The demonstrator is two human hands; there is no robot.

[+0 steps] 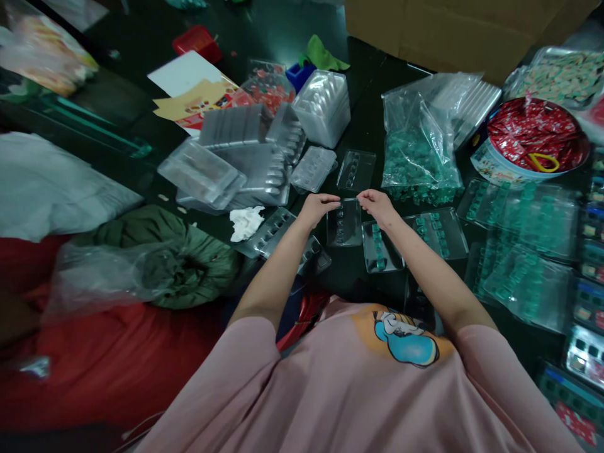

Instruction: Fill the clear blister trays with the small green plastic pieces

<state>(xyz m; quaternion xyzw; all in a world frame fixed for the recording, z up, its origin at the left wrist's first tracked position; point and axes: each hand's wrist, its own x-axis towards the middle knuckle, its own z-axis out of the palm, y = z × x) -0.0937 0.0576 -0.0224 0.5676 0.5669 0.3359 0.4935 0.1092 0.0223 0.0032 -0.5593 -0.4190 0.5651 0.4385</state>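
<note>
Your left forearm (278, 264) partly hides a moulded tray (271, 233), and the frame's right edge cuts off the compartmented packs (589, 352). Near the centre of the frame, your left hand (319, 211) and right hand (377, 207) have thumb and fingers nearly together at the upper corners of a clear tray (348, 229); I cannot tell whether they pinch or merely touch it.

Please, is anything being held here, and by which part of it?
The left hand and right hand are at the far corners of a clear plastic tray; whether they grip or only touch it cannot be told.
</note>
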